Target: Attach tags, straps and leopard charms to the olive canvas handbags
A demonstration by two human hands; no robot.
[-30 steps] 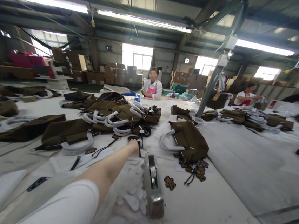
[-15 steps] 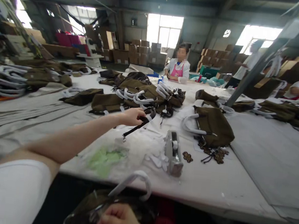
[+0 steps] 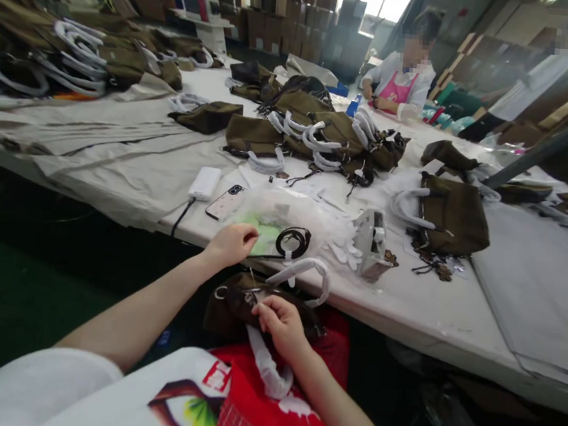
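A dark olive handbag [image 3: 232,305] with white-wrapped handles rests on my lap against the table edge. My right hand [image 3: 281,323] is closed in a pinch at its top opening, by the metal fittings. Just above the bag, at the table edge, my left hand [image 3: 233,243] has its fingers pinched together; what they hold, if anything, is too small to make out. A coiled dark strap [image 3: 292,242] lies on the table to the right of my left hand, its straight end reaching toward that hand. Beneath the coil are clear plastic and a light green sheet [image 3: 262,228].
A tape dispenser [image 3: 372,245] stands right of the coil, beside white tags [image 3: 343,252]. A phone [image 3: 225,202] and a white power bank [image 3: 205,184] with a cable lie left. More olive handbags [image 3: 457,216] cover the table. Across it, a person in a pink apron [image 3: 396,90] works.
My left hand has drawn back from mid-table to the table edge, and the strap it held now lies coiled there. The view has tilted down; my right hand stays at the bag.
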